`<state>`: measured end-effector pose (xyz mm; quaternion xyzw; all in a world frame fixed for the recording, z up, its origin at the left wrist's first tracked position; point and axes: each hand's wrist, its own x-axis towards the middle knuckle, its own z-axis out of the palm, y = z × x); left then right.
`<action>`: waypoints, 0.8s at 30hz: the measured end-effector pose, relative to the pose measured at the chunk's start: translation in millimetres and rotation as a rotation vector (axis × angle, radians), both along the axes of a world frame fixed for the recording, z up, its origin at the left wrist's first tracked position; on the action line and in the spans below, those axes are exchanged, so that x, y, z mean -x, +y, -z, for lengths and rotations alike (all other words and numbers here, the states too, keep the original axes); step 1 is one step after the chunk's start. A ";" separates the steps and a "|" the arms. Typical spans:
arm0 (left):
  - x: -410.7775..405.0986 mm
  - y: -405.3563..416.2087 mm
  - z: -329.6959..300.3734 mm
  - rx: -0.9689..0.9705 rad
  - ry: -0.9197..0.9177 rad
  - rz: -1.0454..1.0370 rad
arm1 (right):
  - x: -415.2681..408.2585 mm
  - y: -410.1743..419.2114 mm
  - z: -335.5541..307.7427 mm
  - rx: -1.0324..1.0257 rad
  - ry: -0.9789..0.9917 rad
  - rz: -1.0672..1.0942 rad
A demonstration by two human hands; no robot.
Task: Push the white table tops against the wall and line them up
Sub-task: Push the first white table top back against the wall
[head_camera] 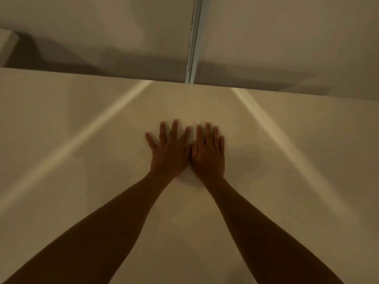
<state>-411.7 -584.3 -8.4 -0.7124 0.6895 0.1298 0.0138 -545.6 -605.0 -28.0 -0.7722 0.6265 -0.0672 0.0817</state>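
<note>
Item, far left: a pale boxy object on the wall, cut off by the frame edge; too little shows to tell what it is.

Item, foreground: the white counter, which fills the lower part of your view from edge to edge. Its far edge runs across the frame below the wall, with a dark band of shadow between the two; you cannot tell whether the edge touches the wall. Two pale streaks of light cross the surface, one slanting on the left, one on the right.

Item, centre left: your left hand, palm down flat on the counter, fingers straight and spread apart. Its grip is fully open and holds nothing.

Item, centre right: your right hand, palm down flat on the counter just beside the left, the two touching near the thumbs. Fingers straight and close together; grip open, nothing held. The fingertips are slightly blurred.

Item, upper centre right: a vertical white strip running down the wall to the counter's far edge.

Both bare forearms reach in from the bottom corners.
</note>
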 end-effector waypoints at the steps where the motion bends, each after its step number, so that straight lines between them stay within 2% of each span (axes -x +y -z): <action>1: 5.2 4.9 -5.1 -0.018 0.065 -0.011 | 0.7 8.6 1.1 -0.006 -0.009 0.010; 3: 18.0 15.5 -16.3 -0.007 0.162 -0.005 | 4.0 24.0 3.4 -0.028 -0.053 0.024; 5: 29.4 33.4 -23.6 0.054 0.168 0.061 | 12.2 42.1 4.2 -0.035 -0.082 0.039; 10: 53.3 100.6 -13.5 0.168 0.248 0.134 | 58.0 107.0 8.4 0.006 -0.016 0.012; 15: 71.1 171.3 2.5 0.154 0.217 0.154 | 95.6 182.6 -5.2 0.034 -0.021 0.046; 20: 60.8 232.9 4.1 0.152 0.155 0.167 | 108.9 245.5 -13.0 -0.037 -0.043 -0.008; 24: 65.5 270.7 -5.6 0.138 0.005 0.236 | 109.2 279.0 -9.8 -0.003 -0.029 0.002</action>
